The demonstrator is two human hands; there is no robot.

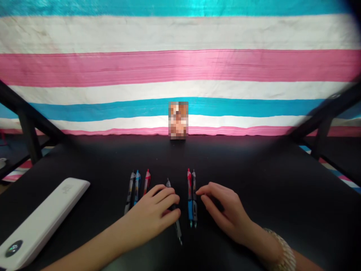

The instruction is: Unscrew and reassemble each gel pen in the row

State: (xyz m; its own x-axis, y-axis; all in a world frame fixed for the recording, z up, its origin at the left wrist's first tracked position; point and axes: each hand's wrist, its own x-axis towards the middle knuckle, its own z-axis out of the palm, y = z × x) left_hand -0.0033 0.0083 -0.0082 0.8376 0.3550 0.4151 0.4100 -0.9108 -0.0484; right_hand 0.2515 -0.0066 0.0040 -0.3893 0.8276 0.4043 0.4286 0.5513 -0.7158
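Several pens lie on a black table point(254, 180). On the left a grey pen point(129, 192), a blue pen point(137, 185) and a red pen point(147, 180) sit side by side. My left hand point(153, 216) has its fingers curled over a black pen point(178, 231), whose ends stick out above and below them. Just to the right a red-and-blue pen point(190, 199) and a dark pen point(194, 201) lie together. My right hand point(222, 210) rests on the table with its fingers stretched toward that pair, fingertips almost touching the dark pen. It holds nothing.
A white power bank point(42, 222) lies at the front left. A small blurred card point(178, 120) stands at the table's far edge against a striped pink, white and blue cloth point(180, 64). Black frame bars point(28, 116) slant at both sides.
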